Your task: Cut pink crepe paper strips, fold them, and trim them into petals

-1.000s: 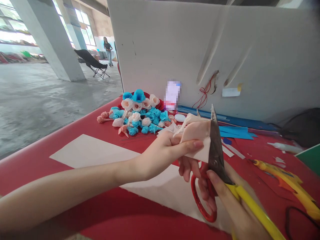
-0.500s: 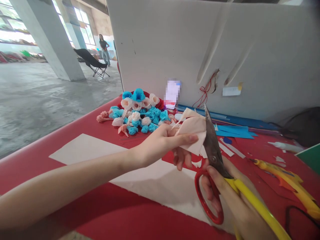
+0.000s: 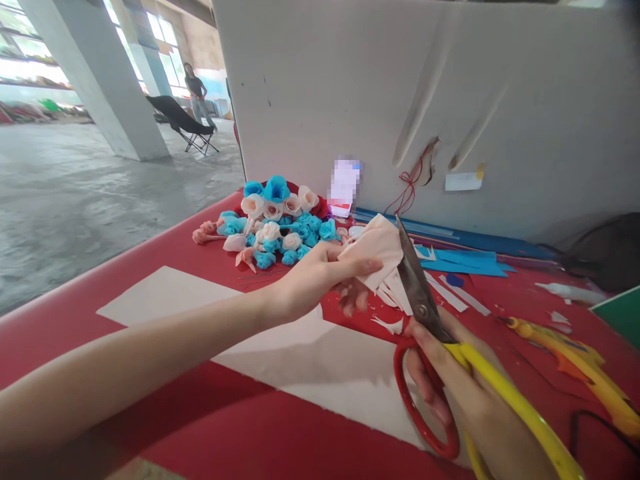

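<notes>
Between thumb and fingers, my left hand (image 3: 340,277) pinches a folded piece of pale pink crepe paper (image 3: 375,247). My right hand (image 3: 460,380) grips a pair of scissors (image 3: 417,287) with one red and one yellow handle. The blades point up and away, lying along the paper's right edge, and look nearly closed. Below the paper, thin white paper scraps (image 3: 393,325) lie on the red table (image 3: 240,413). A large pale paper sheet (image 3: 320,373) is spread under my hands, partly hidden by my left forearm.
Blue, white and pink paper flowers (image 3: 280,227) are heaped at the back left. A phone (image 3: 345,187) leans on the white panel behind. Blue paper strips (image 3: 465,261), a white tube (image 3: 570,293) and a yellow glue gun (image 3: 570,360) lie right. A person (image 3: 197,93) stands beyond a black chair (image 3: 185,123).
The crepe paper and scissors have shifted slightly left. A flap at the paper's top left no longer stands apart, and more scraps show beneath. The distant person has moved left.
</notes>
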`<action>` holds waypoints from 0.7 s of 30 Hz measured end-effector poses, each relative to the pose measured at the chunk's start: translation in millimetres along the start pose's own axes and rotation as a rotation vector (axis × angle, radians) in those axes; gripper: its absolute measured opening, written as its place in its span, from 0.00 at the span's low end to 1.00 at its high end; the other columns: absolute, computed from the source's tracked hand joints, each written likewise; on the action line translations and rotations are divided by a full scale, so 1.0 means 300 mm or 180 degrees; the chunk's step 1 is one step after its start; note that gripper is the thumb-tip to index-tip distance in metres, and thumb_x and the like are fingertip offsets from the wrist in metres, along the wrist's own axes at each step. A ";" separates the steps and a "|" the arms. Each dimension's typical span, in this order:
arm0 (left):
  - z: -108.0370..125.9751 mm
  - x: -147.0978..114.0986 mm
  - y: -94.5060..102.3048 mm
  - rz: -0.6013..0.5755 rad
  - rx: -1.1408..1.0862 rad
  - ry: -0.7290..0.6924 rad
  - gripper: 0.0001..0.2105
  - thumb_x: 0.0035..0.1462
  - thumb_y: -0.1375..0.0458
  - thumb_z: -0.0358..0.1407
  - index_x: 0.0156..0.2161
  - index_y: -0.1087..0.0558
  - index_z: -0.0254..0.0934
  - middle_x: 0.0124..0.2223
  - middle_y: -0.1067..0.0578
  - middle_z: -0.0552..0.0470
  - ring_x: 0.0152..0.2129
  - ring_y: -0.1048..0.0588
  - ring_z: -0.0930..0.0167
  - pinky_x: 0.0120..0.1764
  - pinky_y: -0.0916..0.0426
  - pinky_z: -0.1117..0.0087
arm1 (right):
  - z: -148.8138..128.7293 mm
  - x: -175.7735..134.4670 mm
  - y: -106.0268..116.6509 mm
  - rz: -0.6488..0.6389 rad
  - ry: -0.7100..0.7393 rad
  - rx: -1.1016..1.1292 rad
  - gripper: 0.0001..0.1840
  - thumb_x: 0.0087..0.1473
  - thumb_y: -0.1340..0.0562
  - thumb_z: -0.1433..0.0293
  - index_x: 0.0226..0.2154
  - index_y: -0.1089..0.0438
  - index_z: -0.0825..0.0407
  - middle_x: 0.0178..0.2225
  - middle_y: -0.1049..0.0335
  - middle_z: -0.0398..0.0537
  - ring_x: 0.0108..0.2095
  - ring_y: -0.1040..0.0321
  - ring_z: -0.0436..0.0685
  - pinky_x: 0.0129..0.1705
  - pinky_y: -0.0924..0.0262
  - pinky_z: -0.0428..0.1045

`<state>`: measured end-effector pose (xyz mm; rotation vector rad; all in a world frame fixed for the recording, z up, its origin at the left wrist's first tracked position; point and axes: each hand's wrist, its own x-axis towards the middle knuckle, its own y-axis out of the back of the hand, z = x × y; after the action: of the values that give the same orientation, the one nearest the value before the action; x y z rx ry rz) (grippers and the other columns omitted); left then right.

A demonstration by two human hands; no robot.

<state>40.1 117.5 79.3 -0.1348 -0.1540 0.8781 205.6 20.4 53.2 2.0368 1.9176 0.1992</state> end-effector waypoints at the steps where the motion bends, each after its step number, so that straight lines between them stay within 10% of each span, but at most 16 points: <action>1: -0.003 0.002 0.001 0.0053 -0.0017 0.0001 0.18 0.55 0.43 0.34 0.15 0.34 0.30 0.14 0.30 0.53 0.09 0.34 0.80 0.17 0.42 0.79 | 0.003 0.005 0.001 -0.0072 -0.0049 0.0089 0.24 0.49 0.45 0.46 0.23 0.45 0.49 0.11 0.46 0.34 0.08 0.52 0.43 0.09 0.56 0.40; 9: -0.020 0.011 0.003 0.0239 0.0060 -0.0068 0.20 0.55 0.46 0.32 0.13 0.34 0.30 0.12 0.33 0.54 0.08 0.37 0.81 0.15 0.47 0.78 | 0.009 0.033 0.007 -0.0908 -0.0522 0.1042 0.24 0.47 0.42 0.47 0.35 0.42 0.49 0.19 0.39 0.37 0.15 0.42 0.46 0.17 0.44 0.43; 21: 0.005 -0.018 -0.011 -0.0090 0.0511 0.0134 0.20 0.55 0.44 0.34 0.13 0.37 0.32 0.12 0.35 0.57 0.10 0.38 0.82 0.16 0.46 0.78 | -0.006 0.031 0.005 -0.0683 -0.0205 0.0599 0.22 0.50 0.45 0.47 0.24 0.44 0.49 0.14 0.43 0.38 0.13 0.44 0.47 0.14 0.47 0.45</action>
<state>39.0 111.4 80.9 -0.0012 -0.0458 0.8553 207.3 29.7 54.3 1.9028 2.1660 -0.1014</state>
